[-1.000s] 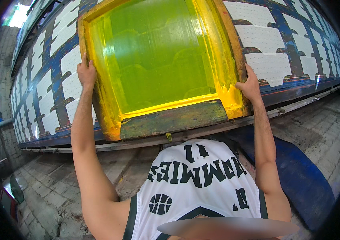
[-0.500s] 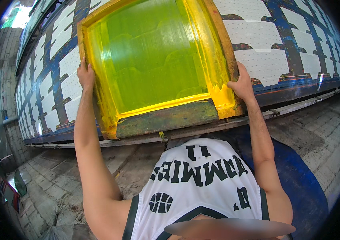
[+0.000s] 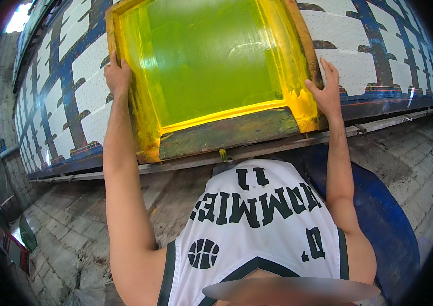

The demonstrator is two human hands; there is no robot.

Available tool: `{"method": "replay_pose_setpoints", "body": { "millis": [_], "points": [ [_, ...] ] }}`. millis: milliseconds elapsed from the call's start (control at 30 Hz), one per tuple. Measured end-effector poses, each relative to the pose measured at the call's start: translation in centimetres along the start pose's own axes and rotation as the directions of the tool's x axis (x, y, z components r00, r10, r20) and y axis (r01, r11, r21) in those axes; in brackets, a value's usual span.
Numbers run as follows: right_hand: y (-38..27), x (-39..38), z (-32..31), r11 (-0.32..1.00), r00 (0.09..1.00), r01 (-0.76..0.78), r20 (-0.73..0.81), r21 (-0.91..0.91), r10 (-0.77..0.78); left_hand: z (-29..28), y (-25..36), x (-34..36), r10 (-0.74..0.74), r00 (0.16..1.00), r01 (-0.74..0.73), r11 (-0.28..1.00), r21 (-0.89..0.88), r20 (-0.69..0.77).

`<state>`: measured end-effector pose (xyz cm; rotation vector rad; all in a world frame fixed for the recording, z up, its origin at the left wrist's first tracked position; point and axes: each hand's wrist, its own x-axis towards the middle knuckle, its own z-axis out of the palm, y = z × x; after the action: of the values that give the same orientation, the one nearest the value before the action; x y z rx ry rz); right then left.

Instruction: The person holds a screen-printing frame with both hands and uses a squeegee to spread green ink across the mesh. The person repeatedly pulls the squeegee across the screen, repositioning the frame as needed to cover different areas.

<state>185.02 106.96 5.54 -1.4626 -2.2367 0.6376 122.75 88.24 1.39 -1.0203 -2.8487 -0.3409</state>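
A screen-printing frame (image 3: 229, 133) with a yellow-green mesh (image 3: 211, 66) lies on the long printing table, over white sheet pieces. Thick yellow ink or coating rims the mesh, and a dark stained bar forms the near side. My left hand (image 3: 118, 77) grips the left rail, thumb on top; its lower fingers are hidden. At the right rail, near the close corner, my right hand (image 3: 328, 93) has its thumb by the wood and its fingers stretched apart just outside it.
Rows of white perforated sheet pieces (image 3: 341, 69) with dark tabs cover the blue, ink-spattered table (image 3: 379, 76). A metal rail (image 3: 272, 145) runs along its near edge. Below are a grey block floor (image 3: 63, 239) and a blue sheet (image 3: 384, 219) at my right.
My right hand has loosened, its fingers now straightened beside the rail. Frame and table both sit higher and farther right in view, while the frame keeps its place on the table.
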Motion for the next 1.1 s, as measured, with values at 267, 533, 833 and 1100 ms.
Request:
{"method": "replay_pose_setpoints", "body": {
  "millis": [267, 533, 833, 1100],
  "points": [
    [-14.8, -7.6, 2.2, 0.838, 0.678, 0.448, 0.492, 0.313, -0.546, 0.3, 0.3, 0.3, -0.060, 0.998, 0.059, 0.995, -0.076, -0.016],
    [-20.9, -10.6, 6.6, 0.778, 0.689, 0.624, 0.523, -0.075, -0.502, 0.0, 0.2, -0.2, -0.033, 0.999, 0.031, 0.994, -0.103, -0.015],
    [-22.3, -7.6, 11.7, 0.796, 0.849, 0.519, 0.292, -0.311, -0.439, -1.8, 1.2, -0.5, -0.017, 0.996, 0.026, 0.993, -0.111, 0.087],
    [-23.8, 11.7, 17.7, 0.777, 0.862, 0.507, 0.228, -0.375, -0.452, -2.4, 1.4, -0.2, -0.040, 0.992, 0.051, 0.994, -0.097, 0.121]
  ]
}}
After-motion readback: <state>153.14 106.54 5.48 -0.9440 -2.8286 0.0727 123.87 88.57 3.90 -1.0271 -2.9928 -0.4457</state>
